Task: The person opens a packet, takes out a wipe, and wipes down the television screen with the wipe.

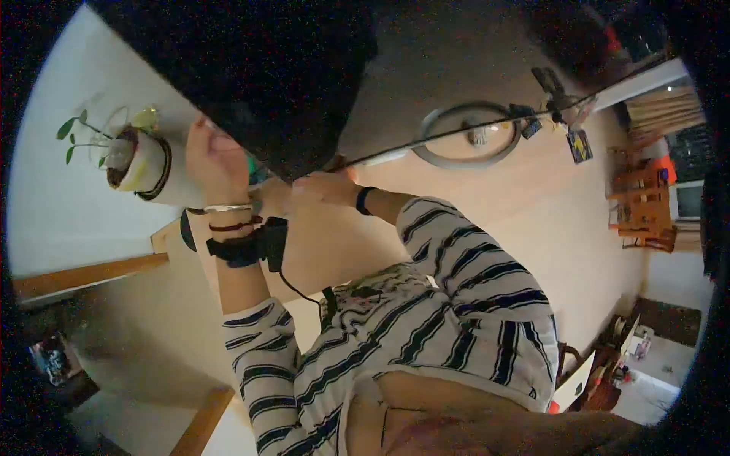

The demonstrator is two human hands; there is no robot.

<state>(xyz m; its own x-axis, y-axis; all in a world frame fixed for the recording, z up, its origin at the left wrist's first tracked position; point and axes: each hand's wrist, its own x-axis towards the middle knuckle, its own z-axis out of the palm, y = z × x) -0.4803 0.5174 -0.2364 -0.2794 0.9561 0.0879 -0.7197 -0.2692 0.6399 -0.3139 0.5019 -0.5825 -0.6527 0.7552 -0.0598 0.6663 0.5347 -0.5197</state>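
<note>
A large dark panel point(281, 68) with a glossy face fills the top of the view, its corner pointing down between my hands. My left hand point(218, 158) is raised at the panel's left edge, fingers curled and partly hidden; what they hold cannot be made out. Just under the corner is my right hand point(327, 187), its fingers closed close to the panel's lower edge, also blurred. A small green patch point(255, 170) shows between the hands. On my left wrist sit a black strapped device point(262, 245) with a cable and bracelets; a black band point(363, 201) circles my right wrist.
A potted plant point(139, 163) stands left of my left hand. A pale ring shape point(430, 152) crosses the panel's edge line. Wooden table and chairs point(645, 201) stand far right. A framed picture point(55, 359) is at lower left, and a laptop-like white object point(574, 384) at lower right.
</note>
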